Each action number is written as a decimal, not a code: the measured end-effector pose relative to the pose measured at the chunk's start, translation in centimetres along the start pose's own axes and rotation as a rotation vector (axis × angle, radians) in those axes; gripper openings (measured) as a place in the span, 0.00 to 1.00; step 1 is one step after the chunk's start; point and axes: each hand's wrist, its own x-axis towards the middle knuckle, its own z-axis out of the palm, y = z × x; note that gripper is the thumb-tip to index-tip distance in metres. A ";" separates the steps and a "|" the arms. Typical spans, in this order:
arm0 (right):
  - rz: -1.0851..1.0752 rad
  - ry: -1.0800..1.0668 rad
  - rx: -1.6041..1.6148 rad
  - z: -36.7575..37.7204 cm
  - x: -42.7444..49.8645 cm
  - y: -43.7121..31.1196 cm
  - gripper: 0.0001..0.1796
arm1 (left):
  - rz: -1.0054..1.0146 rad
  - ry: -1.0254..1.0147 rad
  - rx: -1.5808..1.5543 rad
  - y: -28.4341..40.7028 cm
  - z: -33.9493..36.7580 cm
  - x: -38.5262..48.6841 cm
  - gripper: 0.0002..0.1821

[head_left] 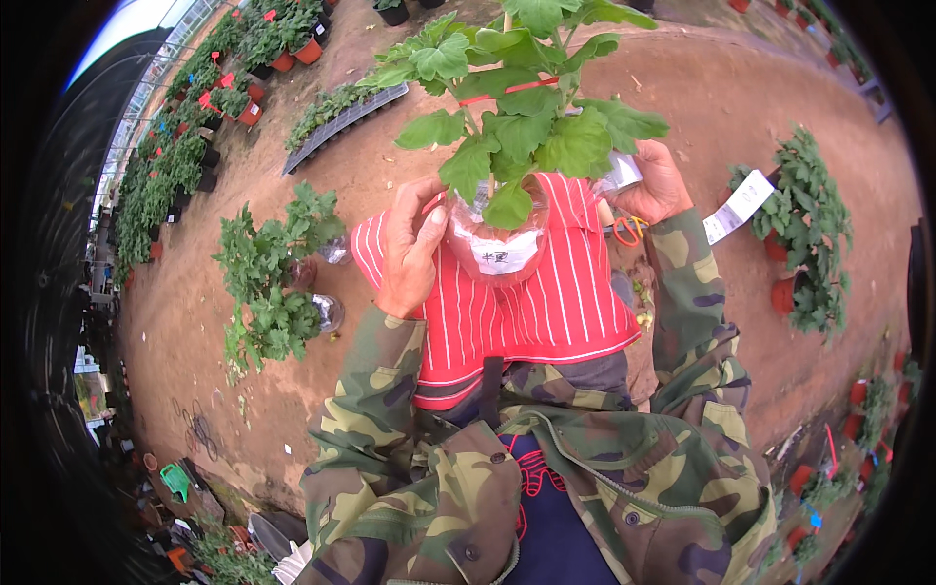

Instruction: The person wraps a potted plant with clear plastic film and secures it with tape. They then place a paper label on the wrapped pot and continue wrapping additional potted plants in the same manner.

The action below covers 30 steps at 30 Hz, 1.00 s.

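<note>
A leafy green potted plant (523, 131) stands before me over a red-and-white striped cloth (563, 292) on my lap. Red tie ribbon circles its stems and a thin stake. Clear film covers its reddish pot (468, 252), which bears a white label (504, 254) with handwriting. At the pot's left rim, my left hand (413, 248) grips the film-wrapped side between thumb and fingers. To the right of the plant, my right hand (653, 183) holds a small white and clear item (621, 172), partly hidden by leaves. Orange-handled scissors (627, 231) lie just below that hand.
Potted plants with wrapped pots (278, 278) stand on the soil floor at left. More potted plants (801, 227) are at right, beside a printed white sheet (738, 207). A seedling tray (344, 124) lies at upper left, near rows of pots (183, 153). A green plastic item (175, 481) sits lower left.
</note>
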 end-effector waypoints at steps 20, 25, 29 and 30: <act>-0.225 0.118 0.019 0.3 -5.0 3.1 0.32 | -0.090 -0.088 0.112 2.2 2.9 3.6 0.14; -0.449 0.252 -0.023 2.7 -6.1 8.5 0.32 | -0.003 -0.095 0.160 0.8 2.4 4.1 0.17; -0.670 0.257 -0.588 3.4 -5.6 10.1 0.33 | -0.077 -0.105 0.018 1.4 3.7 4.5 0.16; -0.651 0.281 -0.657 3.5 -5.4 9.8 0.34 | -0.084 -0.130 0.054 1.6 3.3 4.6 0.15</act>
